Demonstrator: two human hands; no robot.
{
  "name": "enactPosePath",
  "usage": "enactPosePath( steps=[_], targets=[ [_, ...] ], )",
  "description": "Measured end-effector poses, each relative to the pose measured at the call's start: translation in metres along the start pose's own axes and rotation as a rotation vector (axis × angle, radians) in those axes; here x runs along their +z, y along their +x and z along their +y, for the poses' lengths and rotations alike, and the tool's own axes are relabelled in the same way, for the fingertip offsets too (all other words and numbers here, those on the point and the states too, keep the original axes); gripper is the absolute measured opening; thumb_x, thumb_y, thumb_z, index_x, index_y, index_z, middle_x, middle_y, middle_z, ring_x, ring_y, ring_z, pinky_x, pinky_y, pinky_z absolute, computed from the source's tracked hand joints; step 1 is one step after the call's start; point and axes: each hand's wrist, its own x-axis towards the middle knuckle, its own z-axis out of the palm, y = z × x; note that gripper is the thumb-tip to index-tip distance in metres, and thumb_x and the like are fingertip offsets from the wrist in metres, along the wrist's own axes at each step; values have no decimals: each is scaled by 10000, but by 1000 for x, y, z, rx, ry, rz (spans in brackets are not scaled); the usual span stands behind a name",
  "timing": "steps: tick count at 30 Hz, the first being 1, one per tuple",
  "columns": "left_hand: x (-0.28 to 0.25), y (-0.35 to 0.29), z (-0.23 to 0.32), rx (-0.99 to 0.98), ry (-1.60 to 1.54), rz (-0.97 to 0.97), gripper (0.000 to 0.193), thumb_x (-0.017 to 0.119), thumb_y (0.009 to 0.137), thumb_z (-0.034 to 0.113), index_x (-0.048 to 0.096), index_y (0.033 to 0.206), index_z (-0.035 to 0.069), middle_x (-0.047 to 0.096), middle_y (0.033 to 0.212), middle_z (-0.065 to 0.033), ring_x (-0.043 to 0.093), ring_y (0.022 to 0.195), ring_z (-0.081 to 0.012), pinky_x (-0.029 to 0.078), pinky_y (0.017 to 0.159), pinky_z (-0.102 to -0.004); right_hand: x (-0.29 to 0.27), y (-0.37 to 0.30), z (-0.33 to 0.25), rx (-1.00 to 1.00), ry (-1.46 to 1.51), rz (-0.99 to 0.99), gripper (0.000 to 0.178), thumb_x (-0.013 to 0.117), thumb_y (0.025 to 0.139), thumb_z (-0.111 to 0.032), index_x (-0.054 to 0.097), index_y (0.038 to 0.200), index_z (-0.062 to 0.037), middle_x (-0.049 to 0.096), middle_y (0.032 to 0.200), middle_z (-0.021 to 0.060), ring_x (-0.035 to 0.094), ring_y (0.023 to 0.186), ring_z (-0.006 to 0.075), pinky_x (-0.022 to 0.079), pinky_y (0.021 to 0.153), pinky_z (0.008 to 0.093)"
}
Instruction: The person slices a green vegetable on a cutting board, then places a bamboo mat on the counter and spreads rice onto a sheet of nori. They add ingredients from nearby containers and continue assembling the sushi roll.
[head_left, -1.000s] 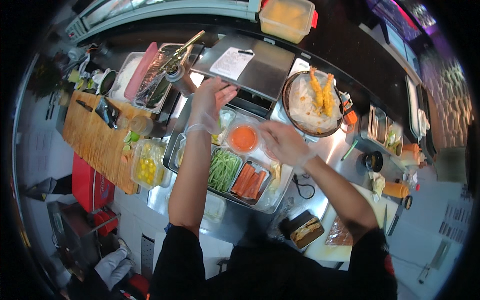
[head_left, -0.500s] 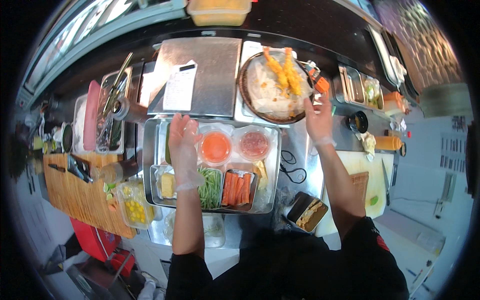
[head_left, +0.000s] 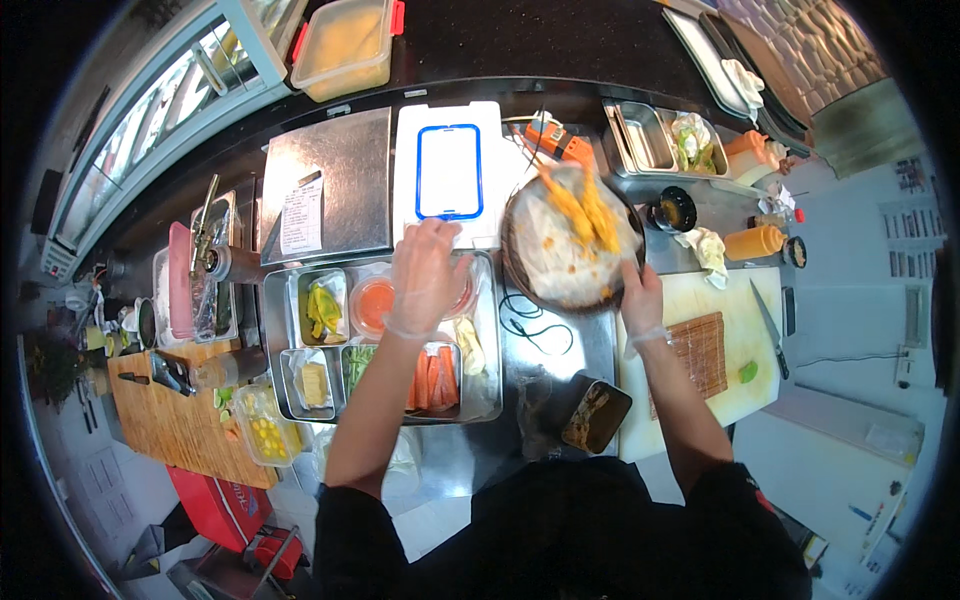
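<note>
My right hand, in a clear glove, grips the near right rim of a round dark basket. White paper lines the basket, and two battered fried pieces like tempura prawns lie on it with crumbs. My gloved left hand is above the metal ingredient tray, thumb apart from the fingers, holding nothing. Its fingertips come near the front edge of a white box-like thing with a blue-outlined panel. Under that hand and forearm, the tray's orange-filled tub, a second tub, crab sticks and green shreds are partly covered.
On the right, a knife and bamboo mat lie on a pale cutting board. A dark tin stands near my body. At the left are a wooden board and bottles. Black cord lies beside the tray.
The basket has come off the white thing, moving right and nearer, with my right hand now on its rim. My left hand has shifted right across the tray. The view has turned.
</note>
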Motion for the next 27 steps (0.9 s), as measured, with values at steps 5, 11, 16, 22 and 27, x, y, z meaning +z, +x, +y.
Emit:
enactPosePath(
  steps=[5, 11, 16, 22, 27],
  targets=[
    [16, 34, 16, 218, 197, -199, 307, 846, 832, 198, 721, 1090, 87, 693, 1069, -88, 668, 1050, -303, 514, 876, -447, -16, -8, 91, 83, 36, 68, 439, 570, 1080, -309, 692, 1238, 81, 776, 1094, 240, 743, 1025, 351, 562, 918, 444],
    [7, 44, 11, 280, 207, -344, 257, 815, 874, 220, 729, 1089, 110, 703, 1061, -86, 683, 1053, -308, 522, 901, -464, 10, 17, 95, 105, -178, -22, 465, 658, 1049, -365, 689, 1224, 66, 754, 1042, 245, 725, 921, 367, 569, 814, 460],
    [-24, 56, 14, 231, 13, -251, 331, 839, 882, 269, 740, 1144, 94, 712, 1123, -107, 677, 1078, -328, 529, 963, -457, 7, 0, 43, -56, -393, 97, 553, 743, 978, -411, 686, 1260, 61, 739, 1188, 291, 719, 1110, 445, 569, 969, 491],
    [-65, 91, 31, 151, -281, 11, 335, 874, 862, 151, 735, 1151, 51, 691, 1067, -109, 653, 982, -262, 540, 890, -383, 58, 3, -60, -719, -277, -89, 378, 725, 995, -202, 670, 1303, 10, 695, 1283, 228, 696, 1162, 381, 563, 1010, 455],
    [-66, 103, 44, 112, -353, 14, 287, 858, 887, 95, 751, 1145, 31, 696, 1049, -83, 628, 936, -200, 531, 872, -339, 183, 62, -158, -671, -591, -720, 408, 705, 941, -176, 686, 1325, -40, 710, 1299, 188, 660, 1259, 388, 545, 1064, 465]
  ],
)
